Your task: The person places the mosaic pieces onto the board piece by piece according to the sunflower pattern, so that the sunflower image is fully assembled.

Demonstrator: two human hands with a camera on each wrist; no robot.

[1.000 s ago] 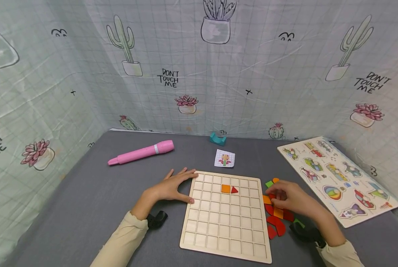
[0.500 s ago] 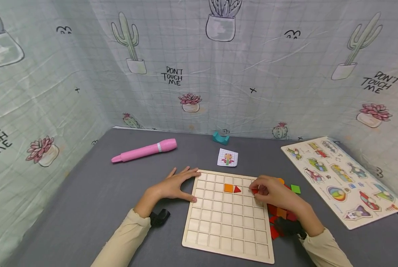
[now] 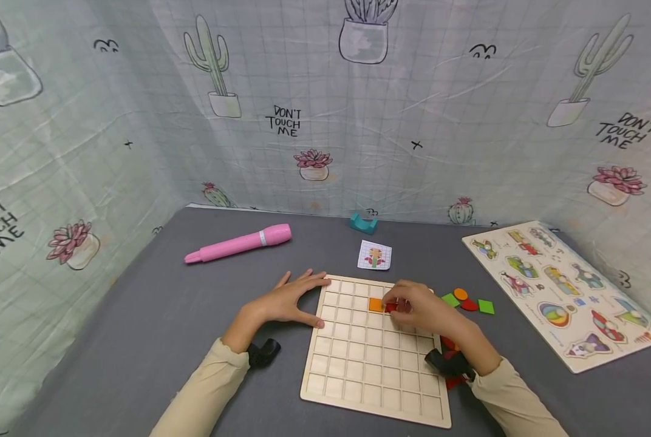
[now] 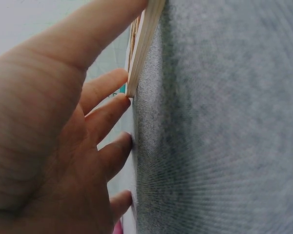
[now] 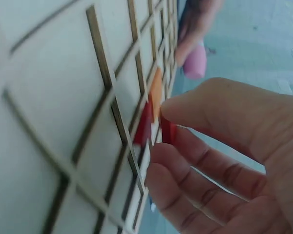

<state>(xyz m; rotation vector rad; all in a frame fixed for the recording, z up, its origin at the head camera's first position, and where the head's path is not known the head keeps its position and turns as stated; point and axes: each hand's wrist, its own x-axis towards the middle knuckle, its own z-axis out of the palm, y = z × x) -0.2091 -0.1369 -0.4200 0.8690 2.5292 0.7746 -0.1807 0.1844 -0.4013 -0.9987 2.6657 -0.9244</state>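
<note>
A pale wooden grid board [image 3: 353, 352] lies on the grey table. My left hand [image 3: 284, 303] has its fingers spread, thumb and fingertips at the board's left edge; the left wrist view shows the thumb against that edge [image 4: 145, 44]. An orange square [image 3: 376, 304] sits in an upper cell. Over the cells just right of it, my right hand [image 3: 415, 306] pinches a small red piece [image 5: 168, 130] between thumb and fingers, its outline partly hidden. A red triangle [image 5: 144, 124] lies beside the orange square in the right wrist view.
Right of the board lie an orange disc [image 3: 460, 294], a red piece [image 3: 469, 304] and green pieces [image 3: 486, 307]; more red ones are partly under the right wrist. A picture puzzle [image 3: 568, 297], pattern card [image 3: 374, 255], teal holder [image 3: 363, 223] and pink pen-shaped object [image 3: 238, 244] surround it.
My right hand has gone from the pile leftward over the board, carrying a red piece to beside the orange square. A green square has shifted right in the pile. The left hand stays put.
</note>
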